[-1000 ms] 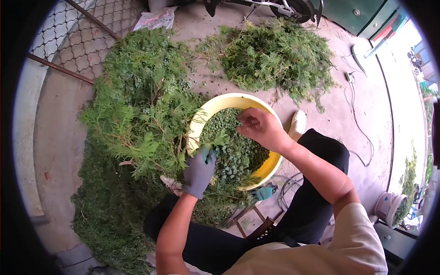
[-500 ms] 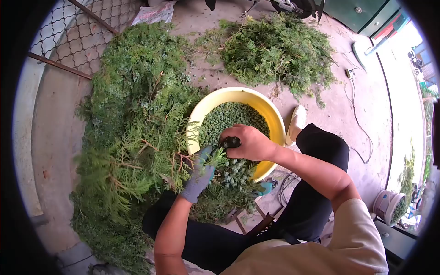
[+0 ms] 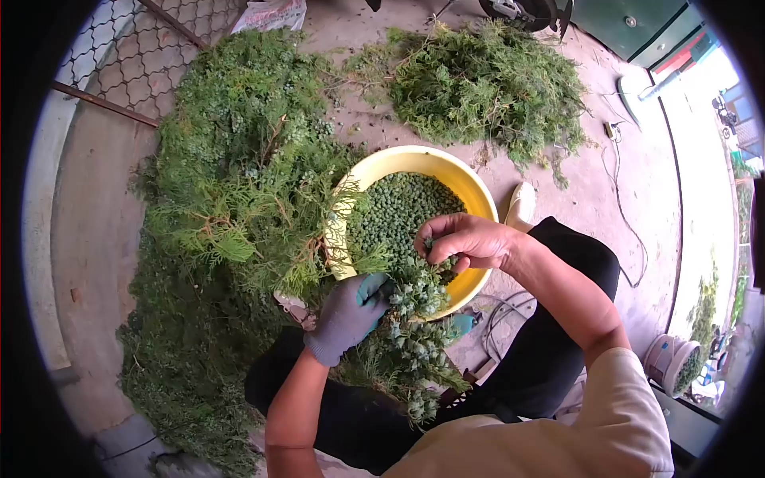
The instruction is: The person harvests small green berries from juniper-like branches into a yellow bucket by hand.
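A yellow tub [image 3: 476,191] holds many small green cones [image 3: 402,205]. My left hand [image 3: 351,312], in a grey and teal glove, is closed around a leafy branch [image 3: 413,299] with clusters of pale green cones, at the tub's near left edge. My bare right hand [image 3: 462,240] is over the tub's right part, its thumb and fingers pinched on a small green cone cluster. More leafy sprigs [image 3: 299,247] lie just left of the tub, partly over its rim.
A large heap of cut branches [image 3: 215,135] covers the left side. Another heap [image 3: 494,92] lies beyond the tub. A cable [image 3: 621,209] runs over the floor at right, near a bucket [image 3: 673,360]. Metal mesh [image 3: 143,68] stands at upper left.
My left hand has turned and now grips a cone-laden branch. My right hand has moved right, away from the left. The leafy sprigs at left have shifted, and more cones show between the hands.
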